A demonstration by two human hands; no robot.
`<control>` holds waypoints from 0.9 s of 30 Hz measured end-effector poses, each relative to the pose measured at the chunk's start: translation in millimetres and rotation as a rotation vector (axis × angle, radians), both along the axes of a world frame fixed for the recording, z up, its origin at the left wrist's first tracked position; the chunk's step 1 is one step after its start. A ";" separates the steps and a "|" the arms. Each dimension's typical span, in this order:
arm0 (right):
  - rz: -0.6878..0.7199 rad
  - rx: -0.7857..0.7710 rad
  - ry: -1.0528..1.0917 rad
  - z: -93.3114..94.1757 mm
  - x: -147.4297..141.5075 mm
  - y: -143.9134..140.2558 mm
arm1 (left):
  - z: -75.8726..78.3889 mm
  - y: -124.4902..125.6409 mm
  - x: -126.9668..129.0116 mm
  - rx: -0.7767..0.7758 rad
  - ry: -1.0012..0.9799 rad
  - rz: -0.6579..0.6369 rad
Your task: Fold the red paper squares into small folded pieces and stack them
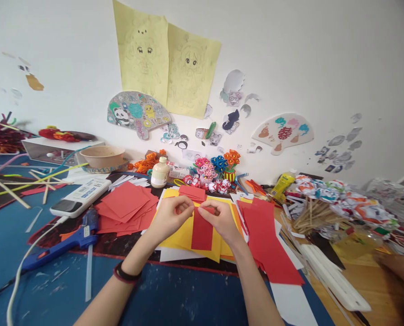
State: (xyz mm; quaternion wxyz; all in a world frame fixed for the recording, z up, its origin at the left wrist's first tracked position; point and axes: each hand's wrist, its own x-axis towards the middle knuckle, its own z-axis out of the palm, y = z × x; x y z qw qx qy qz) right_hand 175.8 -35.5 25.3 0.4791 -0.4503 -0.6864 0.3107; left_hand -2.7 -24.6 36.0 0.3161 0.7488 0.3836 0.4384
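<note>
A red paper strip [202, 228] is pinched at its far end between the left hand [170, 217] and the right hand [220, 219], above yellow paper sheets [183, 235]. A pile of red paper squares [127, 206] is seen to the left, with a blue glue gun [64, 242] nearer. Long red sheets [268, 240] lie to the right.

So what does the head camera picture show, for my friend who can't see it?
Two hands, the left hand and the right hand, pinch the top of a red paper strip over yellow paper on a messy craft table. Red paper squares and a blue glue gun lie to the left, and cartoon drawings hang on the wall.
</note>
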 end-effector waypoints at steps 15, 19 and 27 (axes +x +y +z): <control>0.175 -0.044 0.116 -1.4 -3.9 -1.9 | -3.1 -4.8 3.7 0.087 0.030 -0.027; 0.144 -0.030 0.164 0.1 -7.1 -4.8 | -2.9 -6.3 4.4 0.131 -0.010 0.004; 0.088 -0.011 0.178 3.1 -10.1 -7.8 | -0.8 -9.6 4.6 0.157 -0.085 0.017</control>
